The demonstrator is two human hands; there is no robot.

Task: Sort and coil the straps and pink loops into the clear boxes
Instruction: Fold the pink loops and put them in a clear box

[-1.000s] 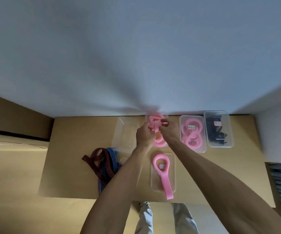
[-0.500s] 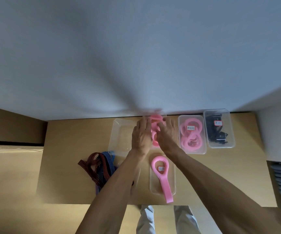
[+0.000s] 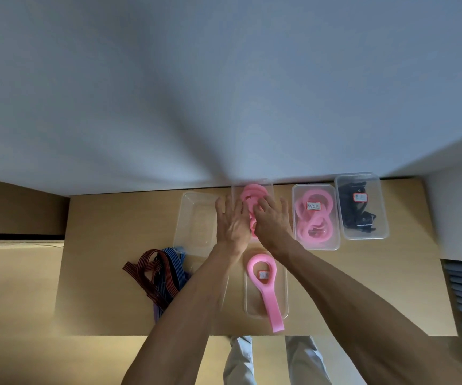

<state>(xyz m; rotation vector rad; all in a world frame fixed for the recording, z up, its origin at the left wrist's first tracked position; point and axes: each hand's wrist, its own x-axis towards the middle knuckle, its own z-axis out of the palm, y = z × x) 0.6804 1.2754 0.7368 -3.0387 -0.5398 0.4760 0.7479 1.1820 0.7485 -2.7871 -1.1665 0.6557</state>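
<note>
nearest me, a long pink loop (image 3: 264, 284) lies in a clear box (image 3: 284, 301), its tail hanging over the near rim. to the left a tangle of striped straps (image 3: 157, 273) waits on the desk (image 3: 113, 218), not yet sorted. a second ago both hands were pinching a pink coil above the middle box (image 3: 252, 184); now the fingers have flattened out. the left hand (image 3: 232, 220) and right hand (image 3: 272, 220) lie spread, side by side, pressing the coiled pink loop (image 3: 253, 191) down into that box. so the grip is let go and the coil sits under the palms, likely seated. beyond, to the right, stand a box of pink loops (image 3: 314, 218) and a box of black straps (image 3: 358, 209).
</note>
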